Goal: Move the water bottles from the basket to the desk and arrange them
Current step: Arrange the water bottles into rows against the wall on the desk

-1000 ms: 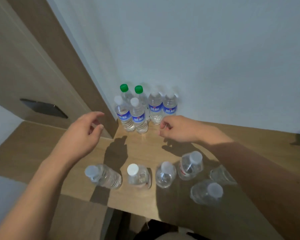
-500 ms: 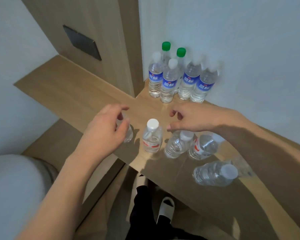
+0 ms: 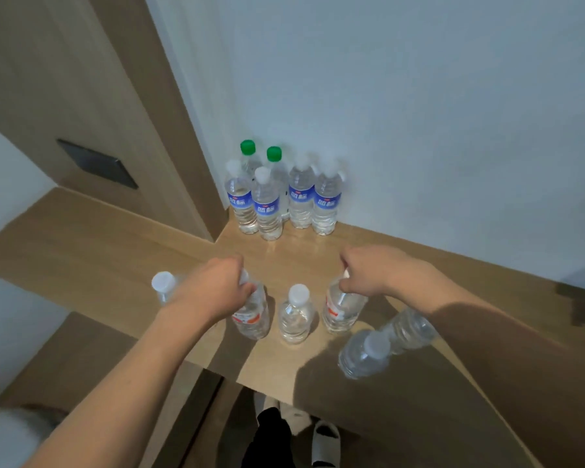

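Head view: the left hand [image 3: 213,292] reaches over the wooden worktop [image 3: 92,238] with its fingers curled round the neck and cap of a small red-labelled bottle [image 3: 252,314]. That bottle stands upright near the front edge, long axis vertical, cap hidden under the hand. The right hand [image 3: 374,271] pinches the white cap of a second red-labelled bottle [image 3: 340,310], thumb and fingers closed on its top; this bottle also stands upright, cap up.

Between the two gripped bottles stands a small clear bottle [image 3: 295,315], upright, white cap up, touched by neither hand. Left of the left hand another small bottle [image 3: 164,287] shows mostly as a white cap, its body hidden behind the wrist. Toward the right front, under the right forearm, a white-capped bottle [image 3: 363,356] stands with its cap leaning toward the camera, and just behind it a further clear bottle [image 3: 409,327] is partly covered by the arm; how it lies cannot be told.

At the back corner against the white wall [image 3: 419,113] stands a tight cluster of taller bottles, all upright: four blue-labelled bottles [image 3: 267,204] with white caps in front, two green-capped bottles [image 3: 249,153] behind. A wood panel [image 3: 81,96] rises on the left.
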{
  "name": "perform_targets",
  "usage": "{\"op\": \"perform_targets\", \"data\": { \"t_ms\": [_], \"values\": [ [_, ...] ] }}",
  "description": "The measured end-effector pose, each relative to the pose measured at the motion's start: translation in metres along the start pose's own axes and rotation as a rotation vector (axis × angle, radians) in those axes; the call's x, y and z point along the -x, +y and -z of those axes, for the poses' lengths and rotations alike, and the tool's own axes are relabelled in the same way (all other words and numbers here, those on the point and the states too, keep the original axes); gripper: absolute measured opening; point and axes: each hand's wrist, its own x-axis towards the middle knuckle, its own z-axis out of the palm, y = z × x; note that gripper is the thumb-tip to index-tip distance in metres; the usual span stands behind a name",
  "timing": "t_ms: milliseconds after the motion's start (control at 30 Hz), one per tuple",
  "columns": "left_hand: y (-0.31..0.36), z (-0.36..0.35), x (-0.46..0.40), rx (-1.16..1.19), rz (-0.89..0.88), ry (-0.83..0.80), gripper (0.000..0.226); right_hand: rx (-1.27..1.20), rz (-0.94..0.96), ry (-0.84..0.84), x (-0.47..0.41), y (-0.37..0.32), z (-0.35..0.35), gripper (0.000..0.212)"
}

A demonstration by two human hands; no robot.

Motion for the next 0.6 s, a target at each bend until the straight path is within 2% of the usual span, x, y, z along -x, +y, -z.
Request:
{"op": "perform_targets", "data": {
  "t_ms": [200, 400, 600],
  "values": [
    [0.011, 0.05, -0.034, -0.043, -0.121, 0.099, 0.033, -0.053, 0.048, 0.203, -0.008, 0.019, 0.041, 0.042],
    [0.028, 0.092, -0.088, 0.022, -0.213, 0.101, 0.033, -0.073, 0.06, 0.25, -0.037, 0.02, 0.071, 0.03],
    [0.042, 0.094, -0.147, 0.042, -0.249, 0.081, 0.033, -0.063, 0.024, 0.307, -0.078, 0.018, 0.083, 0.039]
  ]
}}
